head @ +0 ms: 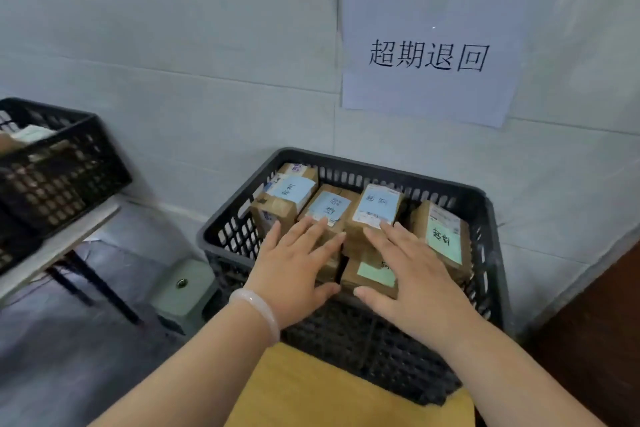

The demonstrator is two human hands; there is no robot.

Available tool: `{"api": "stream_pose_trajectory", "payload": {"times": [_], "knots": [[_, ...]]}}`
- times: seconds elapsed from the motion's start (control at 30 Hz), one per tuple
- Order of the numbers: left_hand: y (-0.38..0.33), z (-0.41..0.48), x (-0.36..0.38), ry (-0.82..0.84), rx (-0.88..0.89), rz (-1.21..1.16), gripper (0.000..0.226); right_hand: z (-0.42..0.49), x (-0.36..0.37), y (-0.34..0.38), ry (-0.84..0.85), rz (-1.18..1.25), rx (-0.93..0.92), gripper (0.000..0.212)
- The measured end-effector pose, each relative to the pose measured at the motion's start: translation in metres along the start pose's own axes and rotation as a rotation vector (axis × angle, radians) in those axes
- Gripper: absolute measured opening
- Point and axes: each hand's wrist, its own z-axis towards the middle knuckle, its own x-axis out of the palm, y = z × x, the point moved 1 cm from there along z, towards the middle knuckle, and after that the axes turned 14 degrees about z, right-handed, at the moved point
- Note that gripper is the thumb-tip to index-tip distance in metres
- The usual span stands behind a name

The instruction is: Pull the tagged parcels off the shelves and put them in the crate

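A black plastic crate (485,218) stands on a yellow stool against the white wall. Several brown cardboard parcels lie in it, each with a blue or green handwritten tag. My left hand (294,267) lies flat, fingers straight, on a blue-tagged parcel (329,208) in the middle. My right hand (412,270) lies flat beside it, fingertips on another blue-tagged parcel (377,206), palm over a green-tagged parcel (370,276). A further green-tagged parcel (445,239) leans at the crate's right. Neither hand grips anything.
A second black crate (59,166) with some contents sits on a table (59,246) at the left. A paper sign (429,55) hangs on the wall above the crate. A small pale stool (183,288) stands on the floor; a dark wooden panel (595,322) is at the right.
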Motion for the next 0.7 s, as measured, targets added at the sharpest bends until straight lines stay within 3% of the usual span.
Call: {"api": "stream_pose_trajectory", "payload": {"times": [0.3, 0.7], "knots": [[0.036, -0.218, -0.003, 0.152, -0.635, 0.096, 0.083, -0.020, 0.115, 0.104, 0.320, 0.053, -0.482, 0.087], [-0.016, -0.489, -0.056, 0.271, -1.330, 0.174, 0.082, -0.129, 0.215, 0.300, 0.682, 0.124, -1.061, 0.090]]}}
